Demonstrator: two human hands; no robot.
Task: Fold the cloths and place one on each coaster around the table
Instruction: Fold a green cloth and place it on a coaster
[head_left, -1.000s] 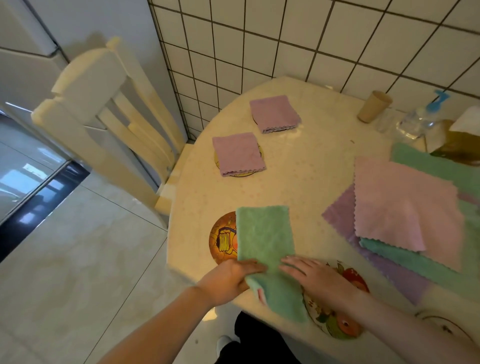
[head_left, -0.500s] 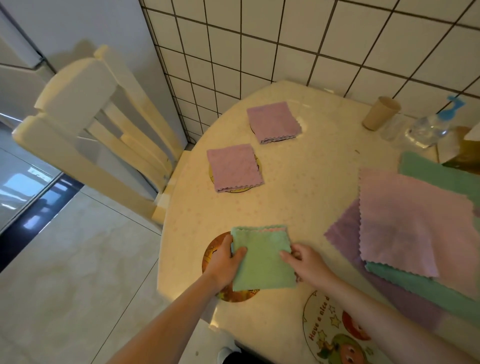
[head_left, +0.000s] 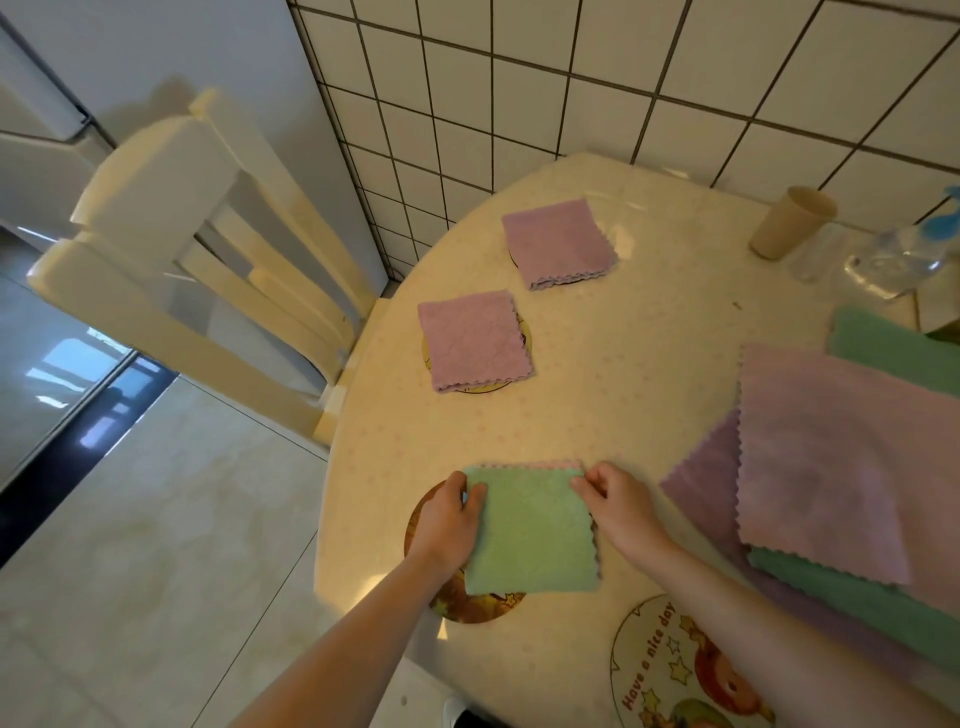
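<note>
A folded green cloth (head_left: 530, 535) lies square over a brown coaster (head_left: 470, 605) near the table's front left edge. My left hand (head_left: 448, 519) grips its left edge with the thumb on top. My right hand (head_left: 613, 501) pinches its far right corner. Two folded pink cloths (head_left: 474, 339) (head_left: 558, 241) lie on coasters farther back. A white coaster (head_left: 675, 670) with fruit pictures sits bare at the front. A pile of unfolded cloths (head_left: 831, 467), pink, purple and green, lies at the right.
A cream chair (head_left: 208, 249) stands at the table's left edge. A beige cup (head_left: 789, 221), a clear glass (head_left: 815, 260) and a plastic bottle (head_left: 904, 260) stand at the back right by the tiled wall. The cream table (head_left: 623, 364) has a rounded edge.
The long green strip was folded in half into a square and now lies over the brown coaster. Both hands moved from its near end to its left edge and far right corner.
</note>
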